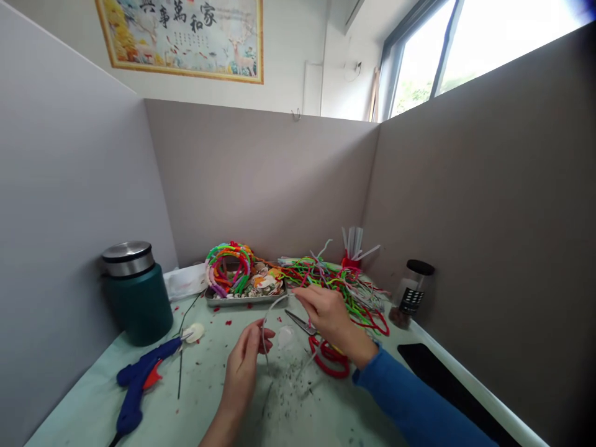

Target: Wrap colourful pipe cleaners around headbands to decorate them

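Headband (272,310), a thin white arc, is held above the bench (223,403) between both hands. The left hand (244,366) pinches its lower end with closed fingers; the right hand (328,316) grasps the upper end, so the arc runs from lower left up to the right. Scissors (300,323) lie just under the right hand. Behind, a metal tray (242,301) carries coloured headbands (228,267) and small ornaments. A blue glue gun (139,382) lies far left.
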`<state>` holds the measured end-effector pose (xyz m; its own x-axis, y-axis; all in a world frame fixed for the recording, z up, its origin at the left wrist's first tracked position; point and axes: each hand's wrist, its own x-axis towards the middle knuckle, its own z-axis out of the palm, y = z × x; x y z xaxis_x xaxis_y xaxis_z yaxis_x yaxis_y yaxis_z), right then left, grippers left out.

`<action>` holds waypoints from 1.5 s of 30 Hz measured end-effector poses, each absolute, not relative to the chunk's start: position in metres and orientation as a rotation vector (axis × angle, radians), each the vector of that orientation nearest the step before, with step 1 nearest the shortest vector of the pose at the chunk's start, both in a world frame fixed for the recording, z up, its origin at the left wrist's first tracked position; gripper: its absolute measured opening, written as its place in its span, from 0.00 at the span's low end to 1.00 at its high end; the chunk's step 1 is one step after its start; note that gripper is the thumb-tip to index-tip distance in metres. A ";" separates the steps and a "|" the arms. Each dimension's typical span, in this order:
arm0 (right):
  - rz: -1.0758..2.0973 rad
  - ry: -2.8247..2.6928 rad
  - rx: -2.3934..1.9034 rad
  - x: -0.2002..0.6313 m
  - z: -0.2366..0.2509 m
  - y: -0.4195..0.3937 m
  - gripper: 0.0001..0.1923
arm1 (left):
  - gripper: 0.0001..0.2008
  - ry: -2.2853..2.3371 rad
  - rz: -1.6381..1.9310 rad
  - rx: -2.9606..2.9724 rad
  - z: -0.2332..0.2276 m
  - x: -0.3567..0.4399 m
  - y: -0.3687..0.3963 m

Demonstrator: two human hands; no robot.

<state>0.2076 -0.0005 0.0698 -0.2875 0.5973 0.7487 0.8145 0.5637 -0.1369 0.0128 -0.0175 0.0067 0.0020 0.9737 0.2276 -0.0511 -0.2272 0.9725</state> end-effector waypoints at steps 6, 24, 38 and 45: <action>-0.071 -1.862 -1.122 0.191 0.021 -0.005 0.12 | 0.21 1.040 1.361 1.298 0.004 0.014 -0.014; 0.643 -1.642 -1.114 0.175 -0.011 -0.008 0.09 | 0.21 1.280 1.169 1.403 -0.010 0.013 -0.006; 0.829 -1.329 -1.241 0.163 -0.021 -0.007 0.13 | 0.12 1.447 1.446 2.196 0.004 0.014 -0.020; 0.740 -1.628 -1.141 0.147 -0.015 -0.030 0.15 | 0.21 1.170 1.195 1.264 -0.003 0.021 -0.011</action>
